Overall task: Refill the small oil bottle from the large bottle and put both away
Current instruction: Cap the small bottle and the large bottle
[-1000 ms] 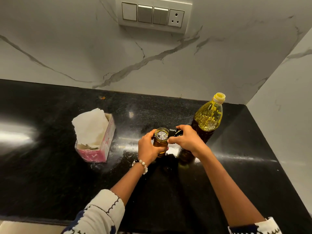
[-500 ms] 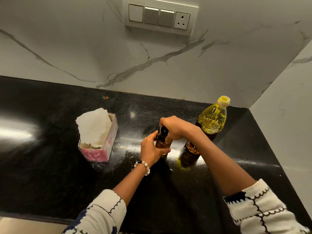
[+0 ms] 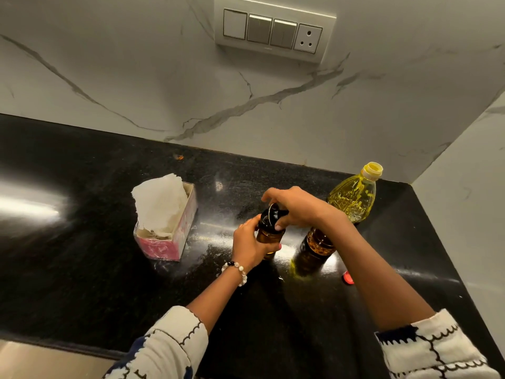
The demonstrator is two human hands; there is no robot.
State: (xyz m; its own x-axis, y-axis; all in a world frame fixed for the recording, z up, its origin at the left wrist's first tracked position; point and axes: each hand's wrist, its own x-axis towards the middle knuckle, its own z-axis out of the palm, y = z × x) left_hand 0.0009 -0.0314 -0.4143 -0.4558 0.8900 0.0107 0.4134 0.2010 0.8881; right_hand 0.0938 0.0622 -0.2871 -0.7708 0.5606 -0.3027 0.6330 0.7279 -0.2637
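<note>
L hand (image 3: 247,246) gripping sm amber oil bottle (image 3: 269,237) upright on black counter (image 3: 82,269), R hand (image 3: 293,207) pinching its black cap (image 3: 270,214), lg oil bottle (image 3: 352,198) just beside w/ yellow cap on, tissue box (image 3: 166,222) to the left.

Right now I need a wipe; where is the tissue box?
The tissue box sits on the black counter, left of the small bottle.

The black cap (image 3: 272,214), off before, now tops the small bottle (image 3: 269,236).
</note>
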